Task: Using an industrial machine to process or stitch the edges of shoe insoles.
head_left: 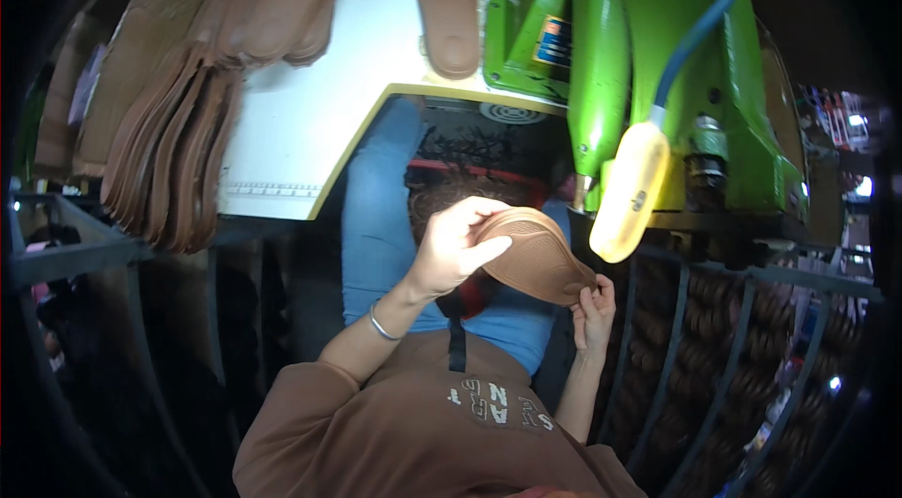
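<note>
Above my lap I hold a brown shoe sole point(534, 265) tilted, its textured face showing. My left hand point(458, 249) grips the broad end, thumb on the textured face and fingers at the far edge. The other end is pinched between the fingertips of my right hand point(593, 312). A single brown sole point(449, 19) lies flat on the white tabletop point(362, 56), beside the green machine point(601, 56). At the table's left, overlapping soles point(268, 5) lie in a pile, and a row of several more point(174, 155) hangs over the edge.
Right of my hands hangs a yellow lamp point(631, 193) on a blue cable point(700, 33). The machine's pointed arm end point(584, 164) comes down just beyond the held sole. Metal racks point(742, 348) stand at both sides, the right one filled with brown pieces. Cardboard point(150, 47) borders the table.
</note>
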Action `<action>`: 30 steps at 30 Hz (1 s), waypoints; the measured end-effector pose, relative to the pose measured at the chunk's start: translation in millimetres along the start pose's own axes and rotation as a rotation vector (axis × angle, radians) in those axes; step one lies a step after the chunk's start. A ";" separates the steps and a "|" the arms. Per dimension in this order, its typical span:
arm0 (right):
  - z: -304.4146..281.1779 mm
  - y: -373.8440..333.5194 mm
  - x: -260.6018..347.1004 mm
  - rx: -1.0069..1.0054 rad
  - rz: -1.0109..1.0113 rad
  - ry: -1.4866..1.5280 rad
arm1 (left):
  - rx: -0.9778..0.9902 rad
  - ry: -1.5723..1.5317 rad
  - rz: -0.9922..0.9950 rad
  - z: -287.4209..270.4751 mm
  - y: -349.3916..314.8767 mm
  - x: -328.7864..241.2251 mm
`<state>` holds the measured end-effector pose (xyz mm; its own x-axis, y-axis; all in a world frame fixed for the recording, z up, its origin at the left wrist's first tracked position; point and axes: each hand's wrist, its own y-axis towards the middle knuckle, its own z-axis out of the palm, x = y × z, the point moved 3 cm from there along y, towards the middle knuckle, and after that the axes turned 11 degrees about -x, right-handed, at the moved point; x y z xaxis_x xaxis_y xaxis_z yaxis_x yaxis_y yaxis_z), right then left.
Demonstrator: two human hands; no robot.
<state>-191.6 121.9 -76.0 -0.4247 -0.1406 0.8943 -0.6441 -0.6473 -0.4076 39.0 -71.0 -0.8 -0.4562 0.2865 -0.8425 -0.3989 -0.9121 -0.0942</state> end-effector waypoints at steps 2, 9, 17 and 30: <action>-6.6 -8.8 2.1 -0.048 0.031 0.096 | 0.011 0.015 -0.035 19.3 3.0 13.1; -19.6 -35.1 -42.0 0.031 0.262 0.309 | 0.088 0.147 -0.125 59.6 2.8 24.0; 54.0 -28.6 -41.7 0.303 0.336 0.134 | -0.159 0.349 0.247 -5.9 36.0 -23.1; 351.9 149.8 30.3 0.167 -0.038 0.346 | -1.194 1.723 0.633 -207.5 172.5 -166.5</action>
<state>-77.1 -242.9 -45.2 -0.6105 0.1284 0.7815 -0.5632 -0.7641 -0.3145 211.2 -336.8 13.1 0.9349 0.1113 -0.3371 0.3252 -0.6493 0.6875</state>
